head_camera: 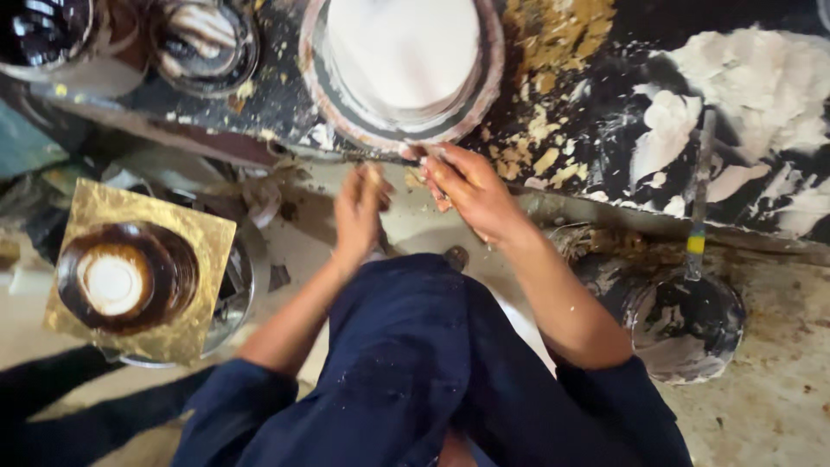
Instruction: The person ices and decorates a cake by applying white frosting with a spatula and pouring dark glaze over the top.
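My right hand [467,186] reaches up to the lower rim of a round brown-edged dish [346,121] filled with a white disc [403,47]; its fingers are pinched against a thin dark edge there, and what they grip is too small to tell. My left hand [361,210] hovers just left of it, blurred, fingers curled around something small and pale. Both forearms come out of dark blue sleeves above my blue-clad knee [406,346].
A dark smeared work board [605,112] carries white paste [752,86] and yellow crumbs [553,35]. A brush [699,199] stands in a paste-coated can [687,324] at right. At left, a gold square sheet [203,233] holds a dark ring. Two dark bowls [203,39] sit top left.
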